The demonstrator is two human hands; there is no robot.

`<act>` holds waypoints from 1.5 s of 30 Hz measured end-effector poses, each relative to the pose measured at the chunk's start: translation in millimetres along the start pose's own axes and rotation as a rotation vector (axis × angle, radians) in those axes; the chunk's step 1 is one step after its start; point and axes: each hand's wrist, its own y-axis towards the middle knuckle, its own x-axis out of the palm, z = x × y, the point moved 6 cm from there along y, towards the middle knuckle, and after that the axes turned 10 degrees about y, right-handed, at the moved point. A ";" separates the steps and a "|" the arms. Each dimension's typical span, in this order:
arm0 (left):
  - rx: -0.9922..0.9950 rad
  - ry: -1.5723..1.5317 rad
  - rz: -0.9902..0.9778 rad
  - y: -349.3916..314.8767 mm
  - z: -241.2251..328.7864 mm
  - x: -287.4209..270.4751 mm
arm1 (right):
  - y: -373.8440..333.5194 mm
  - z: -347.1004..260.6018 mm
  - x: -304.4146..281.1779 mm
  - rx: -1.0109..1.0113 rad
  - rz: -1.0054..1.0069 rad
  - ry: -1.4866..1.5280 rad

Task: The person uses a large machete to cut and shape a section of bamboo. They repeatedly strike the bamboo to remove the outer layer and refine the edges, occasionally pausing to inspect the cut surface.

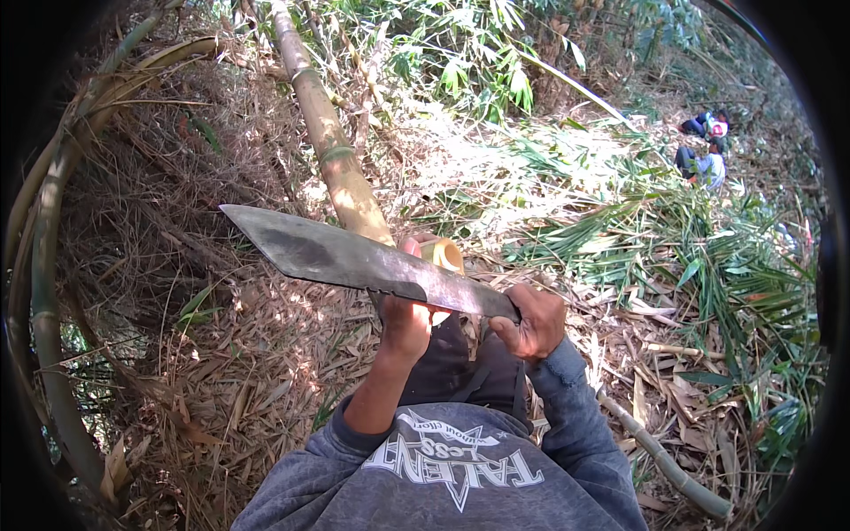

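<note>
My right hand [537, 320] is closed round the handle end of a machete [345, 258]. Its long, dark, worn blade points to the left and crosses in front of my left hand [406, 331]. Above the blade, my left fingers wrap a short yellow bamboo piece [451, 257] with a hollow, open end facing right. The blade hides the middle of that hand and most of the piece. Whether blade and bamboo touch, I cannot tell.
A long bamboo pole [341, 168] slants from the far top down behind the blade. Curved bamboo stems [49, 265] stand at the left. Another cut stem [673, 469] lies at the lower right among dry leaves. Two people [706, 164] sit far off right, beyond green fronds [611, 234].
</note>
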 end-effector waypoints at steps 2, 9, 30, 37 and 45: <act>0.024 0.015 -0.036 2.6 12.6 9.5 | -0.7 -0.1 -0.9 -0.002 -0.013 -0.028; 0.178 0.260 0.029 -0.3 32.4 15.0 | 12.9 -8.5 -4.5 -0.052 -0.028 -0.019; 0.091 -0.041 0.074 7.0 65.2 2.8 | -137.8 127.2 3.5 0.897 0.120 0.013; -0.060 -0.167 -0.013 2.9 31.4 17.9 | -36.8 37.7 -11.3 0.314 0.112 0.070; 0.257 0.632 0.148 -2.6 17.8 -5.3 | 17.9 -11.5 3.9 -0.037 0.015 -0.019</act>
